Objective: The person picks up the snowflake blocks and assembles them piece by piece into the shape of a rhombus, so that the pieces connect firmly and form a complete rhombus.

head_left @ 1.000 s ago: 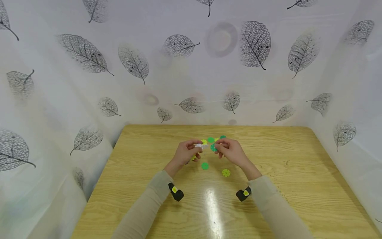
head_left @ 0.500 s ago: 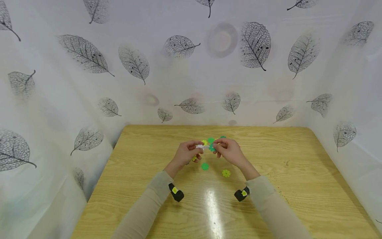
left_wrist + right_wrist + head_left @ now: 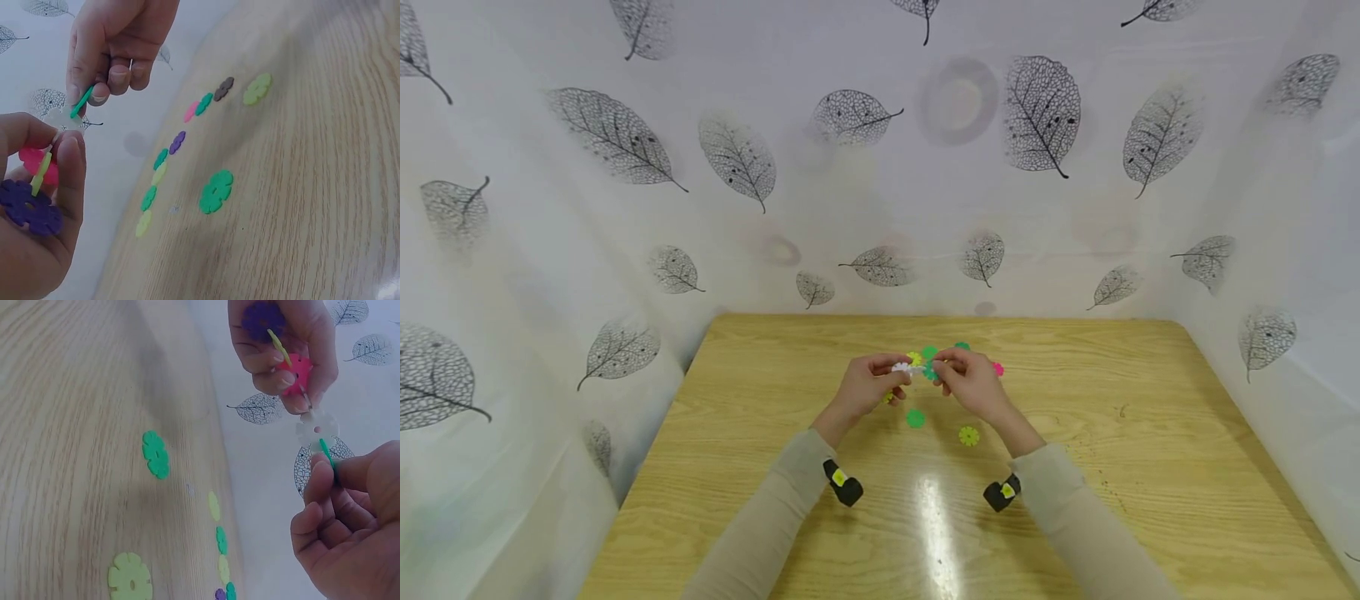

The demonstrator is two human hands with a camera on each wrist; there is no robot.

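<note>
The left hand point(image 3: 34, 206) grips a chain of joined discs point(image 3: 34, 181): purple, yellow, pink and white, with the white disc point(image 3: 317, 428) at the tip beyond the fingers point(image 3: 72, 165). The right hand point(image 3: 350, 531) pinches a green disc point(image 3: 327, 453) edge-on between thumb and forefinger; its edge meets the white disc. Both hands are raised above the tabletop point(image 3: 1120, 467). Below the fingers lie a loose green disc point(image 3: 914, 418) and a lime disc point(image 3: 968, 436). Beyond the fingers, more loose discs point(image 3: 181, 144) lie in a row. No container is in view.
</note>
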